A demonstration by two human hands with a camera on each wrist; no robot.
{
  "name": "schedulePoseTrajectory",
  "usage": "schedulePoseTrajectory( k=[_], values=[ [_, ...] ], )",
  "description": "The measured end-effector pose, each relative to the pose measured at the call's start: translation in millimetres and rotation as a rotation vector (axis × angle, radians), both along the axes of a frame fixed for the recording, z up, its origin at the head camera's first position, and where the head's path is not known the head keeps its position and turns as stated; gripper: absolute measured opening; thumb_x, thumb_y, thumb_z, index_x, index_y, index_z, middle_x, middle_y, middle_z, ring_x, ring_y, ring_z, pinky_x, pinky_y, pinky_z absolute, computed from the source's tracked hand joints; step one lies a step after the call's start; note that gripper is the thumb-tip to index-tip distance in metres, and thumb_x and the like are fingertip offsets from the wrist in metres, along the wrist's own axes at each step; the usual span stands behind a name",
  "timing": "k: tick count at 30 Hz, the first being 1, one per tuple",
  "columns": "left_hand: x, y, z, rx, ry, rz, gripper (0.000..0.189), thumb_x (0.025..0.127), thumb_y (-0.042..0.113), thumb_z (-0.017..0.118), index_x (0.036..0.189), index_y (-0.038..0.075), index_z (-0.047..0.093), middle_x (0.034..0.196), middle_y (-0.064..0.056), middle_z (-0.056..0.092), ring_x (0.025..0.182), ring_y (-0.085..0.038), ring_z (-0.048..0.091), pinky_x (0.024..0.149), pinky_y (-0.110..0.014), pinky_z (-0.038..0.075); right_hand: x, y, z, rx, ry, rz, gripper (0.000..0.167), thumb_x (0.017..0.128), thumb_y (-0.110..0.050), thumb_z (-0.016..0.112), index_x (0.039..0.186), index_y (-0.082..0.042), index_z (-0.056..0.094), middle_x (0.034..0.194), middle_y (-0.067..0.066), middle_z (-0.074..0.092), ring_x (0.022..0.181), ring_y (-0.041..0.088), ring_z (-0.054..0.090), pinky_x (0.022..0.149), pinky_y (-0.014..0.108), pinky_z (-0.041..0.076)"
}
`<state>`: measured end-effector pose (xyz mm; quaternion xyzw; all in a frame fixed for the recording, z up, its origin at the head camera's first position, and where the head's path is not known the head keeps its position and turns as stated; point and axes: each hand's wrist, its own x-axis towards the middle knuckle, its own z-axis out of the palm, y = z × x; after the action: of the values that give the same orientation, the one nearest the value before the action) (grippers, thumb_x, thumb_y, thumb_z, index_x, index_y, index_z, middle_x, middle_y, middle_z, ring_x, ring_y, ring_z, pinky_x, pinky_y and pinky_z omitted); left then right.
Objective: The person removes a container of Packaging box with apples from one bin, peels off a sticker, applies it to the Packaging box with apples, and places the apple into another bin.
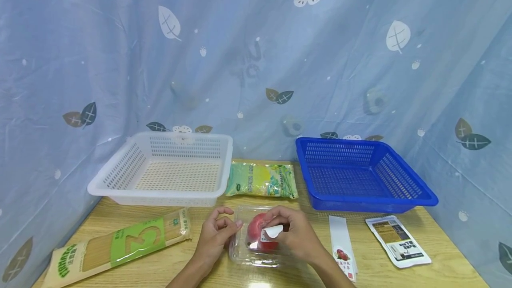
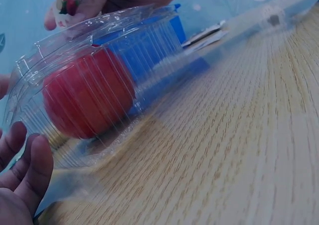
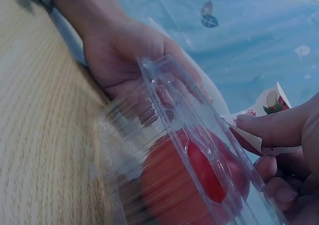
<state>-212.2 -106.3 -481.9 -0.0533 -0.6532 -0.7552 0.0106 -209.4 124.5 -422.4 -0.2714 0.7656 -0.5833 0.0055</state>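
Note:
A clear plastic box with a closed lid sits on the table, and red round fruit shows through its walls. My left hand holds the box at its left side, with the thumb at the rim. Above the lid, my right hand pinches a white paper label between thumb and fingers. The label curls upward, and a printed red fruit with green leaves shows on it in the right wrist view. Part of the label touches the lid; how much of it sticks there is hidden.
A strip of similar labels lies right of the box, beside a small pouch. Left is a spaghetti pack. Behind stand a white basket, a green-yellow bag and a blue basket, with a patterned curtain beyond.

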Motion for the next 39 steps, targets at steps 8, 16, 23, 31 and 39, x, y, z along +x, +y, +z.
schedulePoseTrajectory(
  k=[8, 16, 23, 31, 39],
  values=[
    [1.5, 0.3, 1.4, 0.012, 0.001, 0.017, 0.041, 0.088, 0.007, 0.076, 0.118, -0.002, 0.051, 0.066, 0.003, 0.057, 0.055, -0.005, 0.042, 0.051, -0.02, 0.035, 0.3, -1, -1.1, 0.057, -0.028, -0.035, 0.022, 0.08, 0.006, 0.076, 0.1, -0.002, 0.07, 0.089, 0.009, 0.076, 0.082, 0.019, 0.072, 0.066, 0.025, 0.056],
    [1.9, 0.3, 1.4, 0.006, 0.006, 0.012, 0.041, 0.088, 0.007, 0.076, 0.119, -0.002, 0.05, 0.066, 0.002, 0.058, 0.053, -0.005, 0.041, 0.049, -0.021, 0.034, 0.3, -2, -1.0, 0.096, -0.017, -0.056, 0.025, 0.077, 0.009, 0.077, 0.098, -0.004, 0.071, 0.087, 0.003, 0.076, 0.08, 0.01, 0.07, 0.067, 0.025, 0.057],
    [0.2, 0.1, 0.3, -0.004, 0.014, 0.015, 0.04, 0.088, 0.007, 0.075, 0.118, -0.002, 0.051, 0.066, 0.003, 0.059, 0.053, -0.004, 0.041, 0.049, -0.019, 0.033, -0.6, -4, 0.3, 0.129, 0.035, -0.047, 0.031, 0.074, 0.012, 0.079, 0.098, -0.007, 0.073, 0.089, 0.0, 0.076, 0.08, 0.011, 0.069, 0.067, 0.025, 0.057],
    [1.0, -1.3, 1.5, 0.004, 0.018, 0.017, 0.04, 0.088, 0.005, 0.076, 0.118, -0.002, 0.051, 0.065, 0.003, 0.057, 0.053, -0.005, 0.04, 0.049, -0.02, 0.034, -1.0, -10, 2.5, 0.188, 0.095, -0.059, 0.047, 0.068, 0.021, 0.071, 0.102, -0.011, 0.071, 0.097, 0.001, 0.073, 0.081, 0.01, 0.067, 0.066, 0.024, 0.056],
    [1.4, -0.6, 2.1, 0.014, 0.012, 0.01, 0.04, 0.088, 0.005, 0.076, 0.118, -0.003, 0.051, 0.065, 0.003, 0.058, 0.053, -0.005, 0.041, 0.049, -0.02, 0.034, -5.1, 3, 7.4, 0.226, 0.046, -0.021, 0.052, 0.069, 0.014, 0.079, 0.113, -0.014, 0.071, 0.095, 0.006, 0.065, 0.064, 0.005, 0.05, 0.055, 0.02, 0.046]
  ],
)
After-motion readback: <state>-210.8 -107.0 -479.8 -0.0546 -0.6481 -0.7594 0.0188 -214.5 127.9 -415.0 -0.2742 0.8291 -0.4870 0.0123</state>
